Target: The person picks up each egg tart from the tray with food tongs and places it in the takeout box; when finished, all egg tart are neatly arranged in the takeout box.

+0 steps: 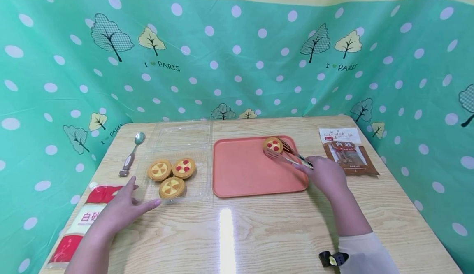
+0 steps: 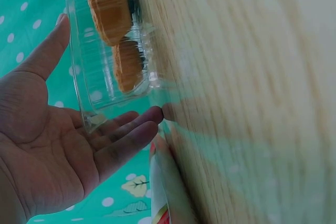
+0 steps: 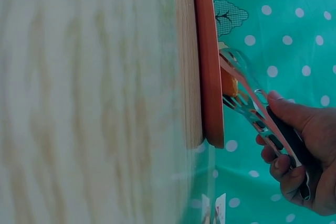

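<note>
My right hand [image 1: 327, 177] grips a pair of metal serving tongs [image 3: 270, 135] with dark handles. Their slotted ends stand on both sides of an egg tart [image 1: 273, 145] with red pieces on top, at the upper right of a pink tray [image 1: 255, 171]. At the left, my left hand [image 1: 124, 208] is spread beside a clear plastic container [image 1: 200, 183], thumb and fingers apart. Whether it touches the container's corner I cannot tell. Inside the container sit three tarts, one of them a red-topped tart [image 1: 184, 168]. The left wrist view shows the container wall [image 2: 79, 77] close to the fingers.
A red and white bag [image 1: 83, 220] lies under my left forearm. Behind it is a spoon [image 1: 131, 154] with a grey-brown handle. A brown packet [image 1: 349, 156] lies right of the tray. The container's clear lid [image 1: 181, 134] is folded back. A dotted green curtain [image 1: 237, 60] surrounds the table.
</note>
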Available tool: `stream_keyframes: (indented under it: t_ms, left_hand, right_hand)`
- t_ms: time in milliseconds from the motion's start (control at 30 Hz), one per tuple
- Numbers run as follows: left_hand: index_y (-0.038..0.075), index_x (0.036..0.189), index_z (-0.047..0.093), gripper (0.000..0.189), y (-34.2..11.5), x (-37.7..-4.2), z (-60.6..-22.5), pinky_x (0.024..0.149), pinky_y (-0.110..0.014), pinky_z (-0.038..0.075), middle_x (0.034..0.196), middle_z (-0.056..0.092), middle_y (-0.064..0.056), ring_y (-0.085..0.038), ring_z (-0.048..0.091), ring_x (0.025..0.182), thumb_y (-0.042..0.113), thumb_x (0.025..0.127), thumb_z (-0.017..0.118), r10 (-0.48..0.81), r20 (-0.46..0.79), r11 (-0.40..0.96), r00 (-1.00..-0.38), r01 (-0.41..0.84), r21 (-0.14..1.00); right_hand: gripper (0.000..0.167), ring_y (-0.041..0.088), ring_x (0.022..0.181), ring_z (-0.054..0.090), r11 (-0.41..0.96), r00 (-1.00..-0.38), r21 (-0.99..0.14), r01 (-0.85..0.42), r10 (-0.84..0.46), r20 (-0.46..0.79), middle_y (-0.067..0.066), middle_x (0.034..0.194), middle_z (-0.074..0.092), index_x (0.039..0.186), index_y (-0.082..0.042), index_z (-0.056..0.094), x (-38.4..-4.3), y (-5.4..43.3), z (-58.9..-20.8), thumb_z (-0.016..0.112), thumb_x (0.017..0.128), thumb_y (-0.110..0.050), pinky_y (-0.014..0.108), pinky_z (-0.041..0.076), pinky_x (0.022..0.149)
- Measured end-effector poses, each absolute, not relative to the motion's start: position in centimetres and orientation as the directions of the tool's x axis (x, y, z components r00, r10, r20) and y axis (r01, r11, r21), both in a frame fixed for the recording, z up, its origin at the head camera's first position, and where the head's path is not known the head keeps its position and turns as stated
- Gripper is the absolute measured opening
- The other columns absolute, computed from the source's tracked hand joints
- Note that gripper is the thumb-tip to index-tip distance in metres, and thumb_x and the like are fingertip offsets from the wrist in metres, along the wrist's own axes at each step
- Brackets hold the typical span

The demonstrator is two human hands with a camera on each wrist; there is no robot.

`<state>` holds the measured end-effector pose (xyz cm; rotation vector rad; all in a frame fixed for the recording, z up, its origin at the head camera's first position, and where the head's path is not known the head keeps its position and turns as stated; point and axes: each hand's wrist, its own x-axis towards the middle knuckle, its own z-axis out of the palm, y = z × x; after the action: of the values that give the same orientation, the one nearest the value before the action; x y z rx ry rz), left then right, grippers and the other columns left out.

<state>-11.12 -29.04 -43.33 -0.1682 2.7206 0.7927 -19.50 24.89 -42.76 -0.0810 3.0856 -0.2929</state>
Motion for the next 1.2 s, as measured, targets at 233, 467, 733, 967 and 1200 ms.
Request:
stream_keyframes:
  t_ms: [233, 467, 733, 967, 1200]
  left_hand:
    - [-0.003, 0.154, -0.011, 0.129, -29.0, -11.1, -43.2, 0.099, -0.07, 0.036, 0.153, 0.025, -0.035, -0.055, 0.046, 0.125, 0.074, 0.079, 0.062, -0.027, -0.318, 0.842, -0.948, -0.193, 0.504]
    - [-0.003, 0.154, -0.011, 0.129, -29.0, -11.1, -43.3, 0.099, -0.07, 0.037, 0.153, 0.025, -0.035, -0.054, 0.046, 0.125, 0.074, 0.079, 0.062, -0.028, -0.32, 0.844, -0.947, -0.193, 0.5]
    - [-0.002, 0.154, -0.012, 0.13, -29.1, -11.1, -43.3, 0.099, -0.071, 0.035, 0.153, 0.025, -0.035, -0.055, 0.044, 0.127, 0.074, 0.079, 0.062, -0.03, -0.324, 0.845, -0.945, -0.197, 0.498]
    - [-0.002, 0.154, -0.012, 0.13, -29.0, -11.1, -43.2, 0.1, -0.071, 0.034, 0.153, 0.025, -0.035, -0.055, 0.044, 0.127, 0.074, 0.079, 0.061, -0.029, -0.32, 0.845, -0.947, -0.194, 0.498]
    - [-0.003, 0.154, -0.011, 0.129, -29.0, -11.1, -43.3, 0.1, -0.071, 0.035, 0.153, 0.025, -0.035, -0.055, 0.045, 0.127, 0.074, 0.079, 0.062, -0.029, -0.321, 0.845, -0.947, -0.194, 0.498]
  right_hand:
    - [0.069, 0.04, 0.089, 0.068, 0.979, -0.997, -0.187, -0.076, -0.079, -0.004, 0.021, 0.113, 0.07, 0.127, -0.007, 0.065, -19.4, 24.8, -42.7, 0.05, 0.093, -0.064, 0.049, 0.054, 0.061]
    - [0.069, 0.042, 0.093, 0.067, 0.977, -0.994, -0.184, -0.105, -0.102, 0.03, 0.021, 0.115, 0.07, 0.127, -0.008, 0.066, -19.0, 24.0, -41.9, 0.048, 0.093, -0.066, 0.053, 0.054, 0.066]
    - [0.062, 0.025, 0.073, 0.063, 0.97, -0.99, -0.196, -0.141, -0.135, 0.047, 0.013, 0.1, 0.073, 0.121, -0.012, 0.07, -18.6, 22.3, -40.9, 0.053, 0.092, -0.064, 0.042, 0.05, 0.059]
    - [0.052, 0.026, 0.082, 0.066, 0.956, -0.98, -0.215, -0.198, -0.187, 0.071, 0.009, 0.1, 0.073, 0.118, -0.016, 0.071, -18.2, 20.5, -40.4, 0.058, 0.091, -0.059, 0.044, 0.053, 0.065]
    - [0.039, 0.018, 0.067, 0.056, 0.928, -0.963, -0.259, -0.269, -0.253, 0.093, -0.001, 0.084, 0.069, 0.106, -0.021, 0.073, -17.9, 18.5, -39.8, 0.063, 0.09, -0.055, 0.035, 0.045, 0.057]
